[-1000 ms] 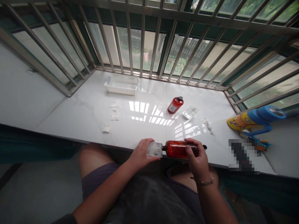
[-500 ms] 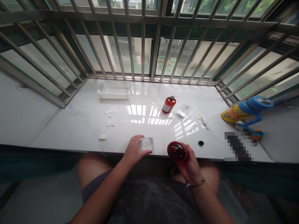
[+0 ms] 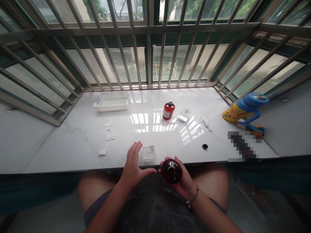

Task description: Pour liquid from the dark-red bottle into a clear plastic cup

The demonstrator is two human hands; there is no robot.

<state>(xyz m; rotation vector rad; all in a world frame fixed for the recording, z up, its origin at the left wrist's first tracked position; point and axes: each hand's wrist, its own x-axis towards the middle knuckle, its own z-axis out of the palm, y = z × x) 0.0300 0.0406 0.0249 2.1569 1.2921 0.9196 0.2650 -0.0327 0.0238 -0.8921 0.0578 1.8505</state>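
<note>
My right hand (image 3: 184, 183) is wrapped round a dark red bottle (image 3: 171, 171), uncapped, its round mouth facing up toward me, just off the counter's front edge. Beside a small clear square container (image 3: 149, 153) is my left hand (image 3: 134, 166), fingers spread and thumb stretched toward the bottle, holding nothing. The clear container rests on the counter near the front edge. A black cap (image 3: 205, 146) lies on the counter to the right. Farther back stands a second red bottle (image 3: 168, 111) with a pale label and a black cap on.
On the white counter (image 3: 80, 142) are a white perforated basket (image 3: 111, 105), crumpled tissues (image 3: 109, 131), a clear package (image 3: 185, 114) and another tissue (image 3: 205, 123). A blue and yellow flask (image 3: 243, 108) stands right, near a blurred-out dark object (image 3: 243, 147). Metal bars (image 3: 149, 58) line the window behind.
My left hand has let go of the clear container and opened beside it. My right hand has brought the red bottle left and closer to me. The view has shifted slightly.
</note>
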